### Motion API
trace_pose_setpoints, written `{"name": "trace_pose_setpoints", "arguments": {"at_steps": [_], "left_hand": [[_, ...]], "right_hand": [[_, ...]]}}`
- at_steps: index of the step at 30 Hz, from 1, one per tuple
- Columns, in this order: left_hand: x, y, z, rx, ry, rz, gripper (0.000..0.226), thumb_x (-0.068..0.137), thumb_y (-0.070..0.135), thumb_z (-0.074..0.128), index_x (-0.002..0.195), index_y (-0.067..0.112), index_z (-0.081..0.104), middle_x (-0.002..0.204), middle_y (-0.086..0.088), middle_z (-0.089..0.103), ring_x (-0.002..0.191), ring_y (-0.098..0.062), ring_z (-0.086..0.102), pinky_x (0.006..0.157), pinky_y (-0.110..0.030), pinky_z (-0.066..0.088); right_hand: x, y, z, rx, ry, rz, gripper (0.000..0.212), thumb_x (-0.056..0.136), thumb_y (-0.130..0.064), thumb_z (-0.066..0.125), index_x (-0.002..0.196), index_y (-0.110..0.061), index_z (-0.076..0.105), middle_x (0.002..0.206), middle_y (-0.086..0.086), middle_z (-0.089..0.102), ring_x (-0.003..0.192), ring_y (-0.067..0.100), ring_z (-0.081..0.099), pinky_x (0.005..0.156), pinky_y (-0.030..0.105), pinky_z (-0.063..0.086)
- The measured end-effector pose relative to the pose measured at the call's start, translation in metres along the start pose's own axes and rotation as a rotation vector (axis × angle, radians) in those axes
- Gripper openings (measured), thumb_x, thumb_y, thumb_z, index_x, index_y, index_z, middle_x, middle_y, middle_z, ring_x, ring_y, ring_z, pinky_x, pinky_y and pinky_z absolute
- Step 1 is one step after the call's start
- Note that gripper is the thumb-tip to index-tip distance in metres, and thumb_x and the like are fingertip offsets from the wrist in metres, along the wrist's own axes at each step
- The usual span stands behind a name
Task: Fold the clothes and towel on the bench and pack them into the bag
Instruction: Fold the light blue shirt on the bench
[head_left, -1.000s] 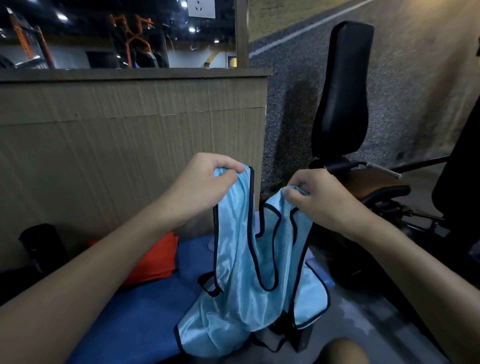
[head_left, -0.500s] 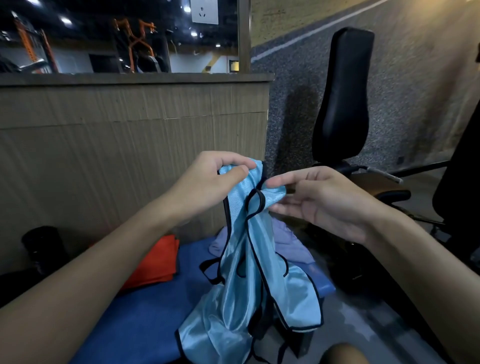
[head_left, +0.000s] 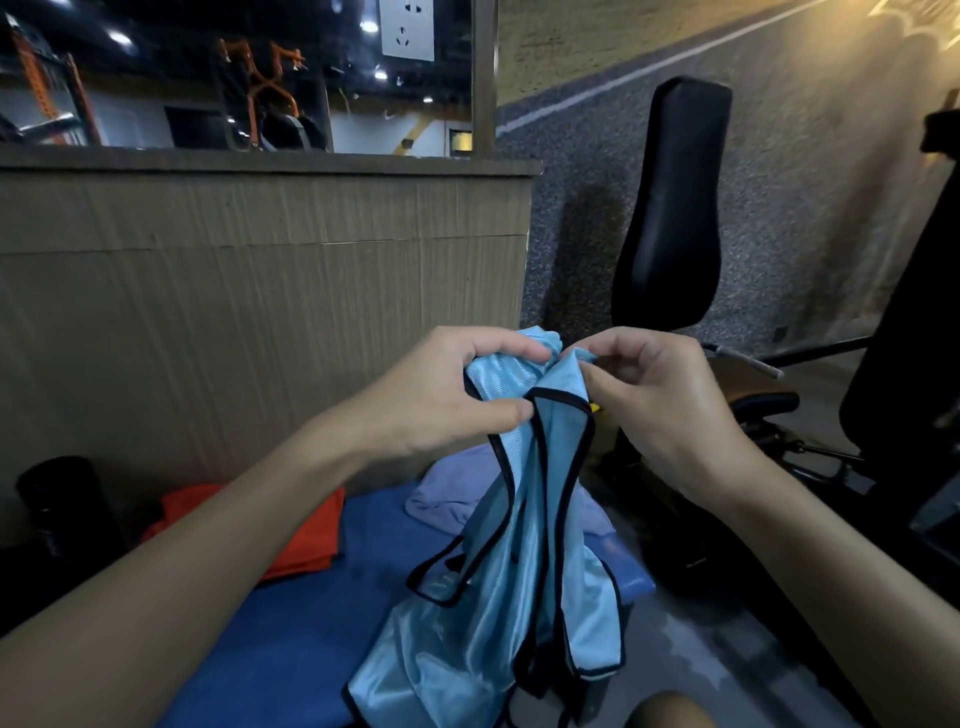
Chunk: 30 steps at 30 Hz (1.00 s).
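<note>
Above the blue worktop (head_left: 291, 623): light-blue vest (head_left: 519, 597), hanging. Left hand (head_left: 441, 395) and right hand (head_left: 660, 405), each grip clamped on a shoulder strap. Step: aligning straps. Next, probably: lay flat, fold.

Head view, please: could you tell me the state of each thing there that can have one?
light blue vest: unfolded, held up by its bunched top, hanging loose.
left hand: grips the vest's top.
right hand: pinches the vest's top.
orange garment: lying flat on the blue bench, partly hidden by the left arm.
lilac cloth: crumpled on the bench, behind the vest.
</note>
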<state>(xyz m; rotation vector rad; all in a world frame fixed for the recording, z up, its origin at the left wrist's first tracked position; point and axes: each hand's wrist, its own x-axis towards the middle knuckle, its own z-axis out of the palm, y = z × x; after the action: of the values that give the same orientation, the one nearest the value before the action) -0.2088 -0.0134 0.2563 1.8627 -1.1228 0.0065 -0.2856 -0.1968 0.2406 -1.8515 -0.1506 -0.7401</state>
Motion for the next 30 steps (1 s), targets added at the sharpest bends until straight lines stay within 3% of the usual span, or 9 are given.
{"name": "trace_pose_setpoints", "arguments": {"at_steps": [3, 6, 9, 12, 14, 17, 24, 27, 30], "left_hand": [[0.006, 0.007, 0.013, 0.016, -0.016, 0.029, 0.045, 0.072, 0.022, 0.088, 0.113, 0.025, 0.070, 0.111, 0.016, 0.070, 0.103, 0.005, 0.064, 0.090, -0.013, 0.047], [0.015, 0.013, 0.034, -0.028, 0.058, 0.106, 0.028, 0.077, 0.005, 0.080, 0.093, 0.026, 0.071, 0.080, 0.024, 0.068, 0.073, 0.009, 0.061, 0.070, -0.010, 0.045], [0.022, 0.018, 0.049, -0.073, 0.114, 0.155, 0.033, 0.081, -0.006, 0.066, 0.081, 0.027, 0.069, 0.066, 0.029, 0.064, 0.060, 0.012, 0.055, 0.062, -0.004, 0.038], [0.024, 0.022, 0.056, -0.141, 0.104, 0.190, 0.025, 0.084, -0.005, 0.063, 0.083, 0.018, 0.071, 0.068, 0.024, 0.065, 0.063, 0.009, 0.056, 0.064, -0.006, 0.039], [0.024, 0.019, 0.058, -0.198, 0.075, 0.184, 0.022, 0.083, -0.002, 0.062, 0.081, 0.018, 0.072, 0.072, 0.014, 0.068, 0.068, 0.001, 0.058, 0.067, -0.016, 0.043], [0.022, 0.012, 0.056, -0.302, 0.051, 0.135, 0.020, 0.078, 0.006, 0.057, 0.078, 0.020, 0.071, 0.075, -0.005, 0.067, 0.069, -0.018, 0.054, 0.065, -0.032, 0.043], [0.016, 0.004, 0.034, -0.429, 0.017, 0.063, 0.024, 0.073, 0.003, 0.049, 0.068, 0.019, 0.065, 0.067, 0.005, 0.059, 0.061, -0.012, 0.047, 0.055, -0.020, 0.038], [0.012, 0.002, 0.025, -0.515, -0.037, 0.019, 0.027, 0.075, 0.001, 0.048, 0.067, 0.019, 0.066, 0.066, -0.001, 0.058, 0.059, -0.012, 0.049, 0.053, -0.020, 0.039], [0.008, 0.002, 0.020, -0.486, -0.056, 0.034, 0.030, 0.077, 0.002, 0.050, 0.068, 0.022, 0.069, 0.067, 0.003, 0.062, 0.059, -0.007, 0.053, 0.055, -0.017, 0.042]], "right_hand": [[-0.005, -0.001, -0.010, -0.038, 0.059, -0.001, 0.016, 0.085, -0.011, 0.075, 0.072, -0.019, 0.069, 0.070, 0.008, 0.071, 0.062, 0.010, 0.061, 0.057, 0.030, 0.050], [-0.014, -0.001, -0.022, -0.113, 0.074, 0.001, 0.018, 0.084, -0.013, 0.074, 0.070, -0.017, 0.064, 0.060, 0.005, 0.064, 0.052, 0.002, 0.052, 0.049, 0.017, 0.040], [-0.024, -0.003, -0.038, -0.304, 0.117, -0.047, 0.020, 0.081, -0.021, 0.076, 0.072, -0.018, 0.059, 0.079, 0.001, 0.060, 0.060, 0.003, 0.053, 0.056, 0.014, 0.041], [-0.032, -0.006, -0.052, -0.272, 0.071, 0.029, 0.027, 0.074, -0.038, 0.074, 0.076, -0.016, 0.058, 0.085, 0.017, 0.065, 0.066, 0.020, 0.056, 0.064, 0.042, 0.049], [-0.036, -0.006, -0.058, -0.210, 0.045, 0.076, 0.026, 0.074, -0.035, 0.076, 0.077, -0.016, 0.059, 0.076, 0.017, 0.067, 0.066, 0.018, 0.055, 0.063, 0.045, 0.047], [-0.040, -0.008, -0.061, -0.141, 0.003, 0.087, 0.024, 0.079, -0.023, 0.080, 0.076, -0.013, 0.060, 0.076, 0.010, 0.066, 0.071, 0.015, 0.057, 0.069, 0.041, 0.047], [-0.038, -0.021, -0.049, 0.027, -0.166, 0.142, 0.027, 0.070, -0.021, 0.078, 0.077, -0.010, 0.054, 0.067, -0.002, 0.062, 0.064, 0.009, 0.054, 0.058, 0.018, 0.045], [-0.036, -0.021, -0.042, 0.079, -0.187, 0.158, 0.026, 0.071, -0.021, 0.077, 0.082, -0.004, 0.060, 0.075, 0.004, 0.066, 0.070, 0.012, 0.058, 0.064, 0.022, 0.048], [-0.036, -0.020, -0.032, 0.089, -0.177, 0.171, 0.033, 0.072, -0.024, 0.076, 0.078, 0.003, 0.059, 0.073, 0.011, 0.060, 0.063, 0.013, 0.052, 0.059, 0.021, 0.042]]}}
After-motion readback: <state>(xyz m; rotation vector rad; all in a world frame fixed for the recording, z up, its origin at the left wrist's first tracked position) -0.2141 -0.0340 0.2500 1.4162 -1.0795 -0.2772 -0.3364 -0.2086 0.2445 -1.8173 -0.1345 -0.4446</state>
